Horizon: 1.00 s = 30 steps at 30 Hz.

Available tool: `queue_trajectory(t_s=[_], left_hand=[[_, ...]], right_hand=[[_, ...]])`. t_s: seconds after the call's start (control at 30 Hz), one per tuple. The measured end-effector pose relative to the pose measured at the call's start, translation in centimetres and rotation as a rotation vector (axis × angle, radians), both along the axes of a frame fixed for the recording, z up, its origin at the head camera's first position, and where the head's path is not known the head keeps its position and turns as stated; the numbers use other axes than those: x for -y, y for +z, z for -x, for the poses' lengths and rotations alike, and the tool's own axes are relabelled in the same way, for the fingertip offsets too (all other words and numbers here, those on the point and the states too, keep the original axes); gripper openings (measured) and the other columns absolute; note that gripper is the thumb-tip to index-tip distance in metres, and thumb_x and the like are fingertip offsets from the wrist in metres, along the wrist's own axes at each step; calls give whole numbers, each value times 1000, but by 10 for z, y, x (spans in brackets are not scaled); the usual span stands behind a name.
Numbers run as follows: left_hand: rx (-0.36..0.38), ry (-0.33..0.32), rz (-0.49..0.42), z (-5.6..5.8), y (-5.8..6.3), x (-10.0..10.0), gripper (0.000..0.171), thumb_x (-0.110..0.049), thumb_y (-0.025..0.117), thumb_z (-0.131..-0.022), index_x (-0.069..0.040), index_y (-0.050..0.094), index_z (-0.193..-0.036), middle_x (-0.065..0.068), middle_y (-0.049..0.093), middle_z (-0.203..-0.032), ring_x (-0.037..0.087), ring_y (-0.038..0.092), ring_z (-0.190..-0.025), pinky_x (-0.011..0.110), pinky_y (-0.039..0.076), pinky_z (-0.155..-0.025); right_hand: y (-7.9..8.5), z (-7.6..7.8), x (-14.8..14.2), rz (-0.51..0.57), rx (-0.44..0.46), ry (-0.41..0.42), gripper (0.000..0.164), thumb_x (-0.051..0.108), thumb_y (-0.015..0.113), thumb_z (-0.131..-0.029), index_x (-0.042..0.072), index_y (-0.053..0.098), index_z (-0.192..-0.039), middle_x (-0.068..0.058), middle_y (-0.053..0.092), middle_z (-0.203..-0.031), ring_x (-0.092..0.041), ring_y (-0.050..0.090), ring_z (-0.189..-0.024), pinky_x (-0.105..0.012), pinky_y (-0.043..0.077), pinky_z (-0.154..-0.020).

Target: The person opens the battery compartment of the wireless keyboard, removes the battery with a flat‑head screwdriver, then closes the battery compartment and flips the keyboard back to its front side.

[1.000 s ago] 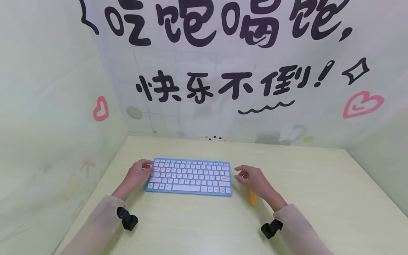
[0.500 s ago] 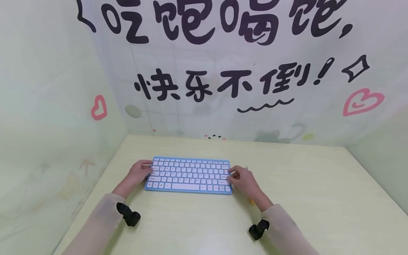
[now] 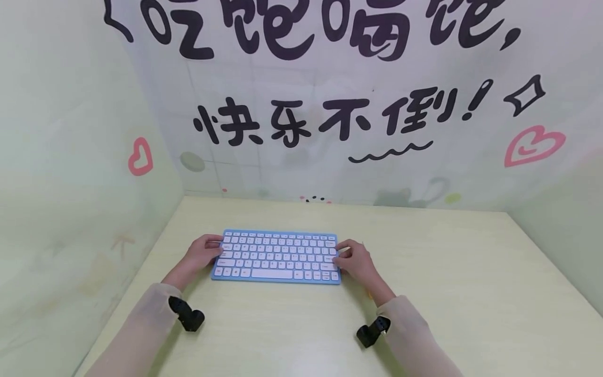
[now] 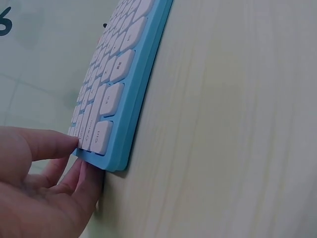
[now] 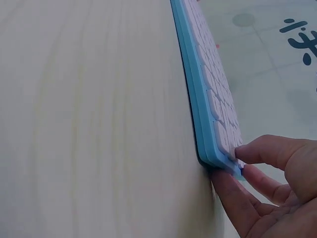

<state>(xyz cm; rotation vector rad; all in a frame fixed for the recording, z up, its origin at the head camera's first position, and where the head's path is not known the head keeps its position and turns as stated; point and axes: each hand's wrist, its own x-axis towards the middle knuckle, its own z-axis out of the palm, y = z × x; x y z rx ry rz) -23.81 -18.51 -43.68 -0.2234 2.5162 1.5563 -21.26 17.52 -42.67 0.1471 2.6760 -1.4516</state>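
Observation:
A light blue keyboard [image 3: 278, 256] with white keys lies lengthwise before me on the table. My left hand [image 3: 203, 252] pinches its left end: in the left wrist view the thumb [image 4: 54, 144] is on the end keys and the other fingers reach under the edge. At the opposite end my right hand [image 3: 359, 263] holds it the same way, its thumb [image 5: 267, 149] on top and fingers [image 5: 230, 196] below the corner in the right wrist view. Part of a small orange thing [image 3: 370, 295] shows beside the right wrist, mostly hidden by the hand.
The pale wooden table [image 3: 447, 272] extends in front of and to the right of the keyboard. A printed white wall sheet [image 3: 282, 178] rises behind it, and a pale side wall [image 3: 94, 225] borders the left.
My right hand has moved left to the keyboard's right end and now grips it, covering most of the orange thing. The left hand stays at the left end. The head view has shifted slightly.

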Motion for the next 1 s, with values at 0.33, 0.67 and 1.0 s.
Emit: queue_trajectory(t_s=[0.33,0.67,1.0], left_hand=[[-34,18,-57,-2,-3,2,36,-1,43,-94,5,43,-130,24,49,-120,28,50,-104,25,44,-75],[-58,23,-123,-4,1,10,39,-3,45,-95,1,42,-134,23,47,-129,29,47,-116,34,40,-94],[-81,29,-183,-10,8,10,40,-1,46,-94,0,43,-134,22,48,-128,27,48,-115,21,44,-85]], right_hand=[[-1,1,-2,115,60,-56,32,2,69,-80,0,61,-111,-12,58,-86,-20,54,-71,-28,51,-62],[3,2,-3,149,43,-45,30,1,69,-79,-1,63,-109,-12,60,-86,-19,56,-69,-30,52,-63],[6,2,-8,201,41,-36,32,0,68,-80,-1,61,-111,-13,60,-87,-19,58,-71,-32,52,-65]])
